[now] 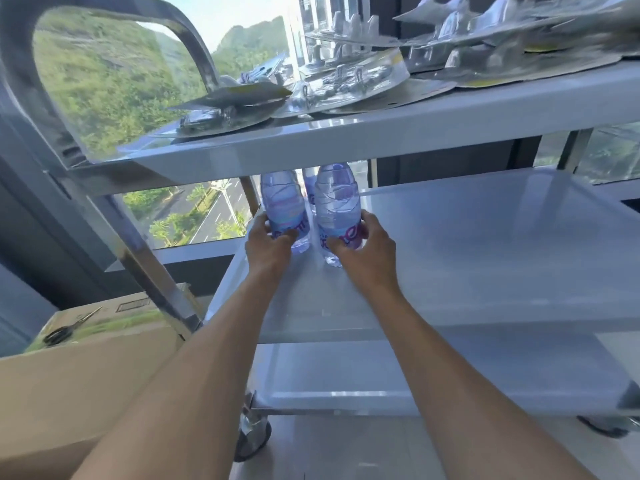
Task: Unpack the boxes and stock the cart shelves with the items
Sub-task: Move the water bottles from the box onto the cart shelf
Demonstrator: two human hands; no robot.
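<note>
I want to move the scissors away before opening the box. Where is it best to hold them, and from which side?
Probably by the black handles, coming from above on the near left side. The scissors lie flat on the cardboard box, with the closed blades pointing away toward the cart, so the handle end is nearer and safer.

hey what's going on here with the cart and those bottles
A person is stocking a metal cart. The left hand grips one water bottle and the right hand grips another, both upright at the back left of the middle shelf, with at least one more bottle behind them. The top shelf already holds blister packs. Scissors lie on a cardboard box to the left.
</note>
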